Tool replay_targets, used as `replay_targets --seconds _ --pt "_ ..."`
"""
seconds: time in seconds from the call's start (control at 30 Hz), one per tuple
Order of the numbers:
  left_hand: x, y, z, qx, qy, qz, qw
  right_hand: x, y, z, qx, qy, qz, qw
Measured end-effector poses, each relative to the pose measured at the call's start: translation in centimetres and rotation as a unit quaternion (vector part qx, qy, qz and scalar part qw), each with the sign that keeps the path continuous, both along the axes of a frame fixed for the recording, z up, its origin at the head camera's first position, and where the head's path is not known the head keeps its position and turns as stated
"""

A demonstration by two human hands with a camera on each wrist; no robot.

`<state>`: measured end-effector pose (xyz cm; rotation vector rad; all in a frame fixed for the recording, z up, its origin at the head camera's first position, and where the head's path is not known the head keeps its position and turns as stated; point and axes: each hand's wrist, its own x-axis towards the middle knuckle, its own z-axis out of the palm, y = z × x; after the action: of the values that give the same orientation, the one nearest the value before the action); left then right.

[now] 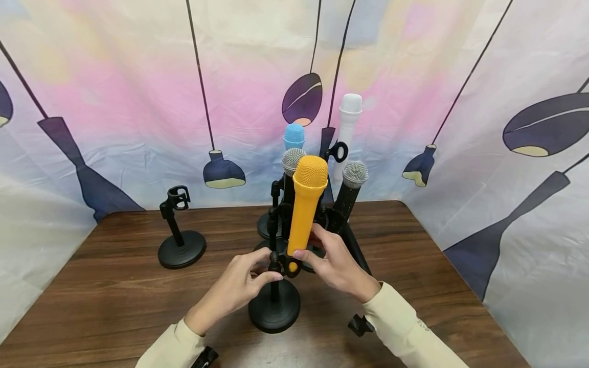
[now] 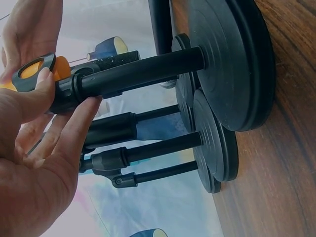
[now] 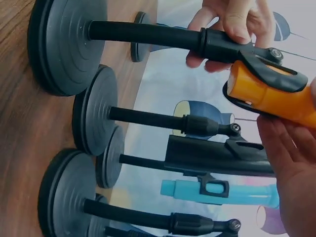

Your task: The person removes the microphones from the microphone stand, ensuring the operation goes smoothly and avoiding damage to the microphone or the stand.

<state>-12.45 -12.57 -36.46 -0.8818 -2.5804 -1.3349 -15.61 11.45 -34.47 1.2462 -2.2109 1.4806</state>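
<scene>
A yellow microphone (image 1: 307,209) leans head up, its lower end inside the clip (image 3: 269,74) of a black desk stand (image 1: 274,309). My right hand (image 1: 338,263) grips the microphone's lower handle, thumb in front and fingers behind. On the stand's upper collar, just below the clip, my left hand (image 1: 234,283) has its thumb and fingers closed from the side. The left wrist view shows that thumb at the collar, close to the clip (image 2: 37,71). The round base stands flat on the table.
Behind stand a blue microphone (image 1: 294,137), a white microphone (image 1: 349,115) and two black ones with silver heads (image 1: 355,175) on similar stands. At the left is a stand (image 1: 181,249) without a microphone. A patterned cloth (image 1: 138,128) hangs around the wooden table (image 1: 115,296).
</scene>
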Motion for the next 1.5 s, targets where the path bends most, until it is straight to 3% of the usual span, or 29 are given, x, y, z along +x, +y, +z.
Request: replay_targets --seconds 0.17,0.37,0.43,0.7,1.0,1.13,1.33,1.5 --pt "-0.03 0.02 -0.02 0.003 -0.002 -0.006 1.0000 -0.09 0.17 -0.30 -0.023 -0.046 0.029 0.998" --pt "-0.03 -0.01 0.01 0.002 -0.002 -0.002 1.0000 -0.02 0.12 0.15 0.031 0.022 -0.020 0.999" --pt "-0.02 -0.02 0.01 0.003 -0.004 -0.003 1.0000 0.05 0.15 0.35 0.037 0.026 -0.022 0.999" --pt "-0.01 -0.03 0.03 0.002 -0.002 -0.006 1.0000 0.01 0.23 0.14 0.003 -0.058 0.024 0.998" --pt "0.05 0.01 -0.01 0.005 0.007 -0.005 1.0000 0.20 -0.08 0.36 0.036 0.028 -0.032 0.998" --pt "0.09 -0.02 -0.03 0.002 0.009 -0.003 1.0000 0.31 -0.07 0.54 0.034 0.030 -0.037 0.998" --pt "0.14 -0.02 -0.02 -0.001 0.014 0.000 0.9999 0.28 -0.12 0.17 -0.016 -0.002 -0.009 1.000" --pt "0.17 -0.02 -0.02 0.001 0.015 0.001 0.9999 0.35 -0.44 -0.06 -0.016 0.036 -0.017 0.999"
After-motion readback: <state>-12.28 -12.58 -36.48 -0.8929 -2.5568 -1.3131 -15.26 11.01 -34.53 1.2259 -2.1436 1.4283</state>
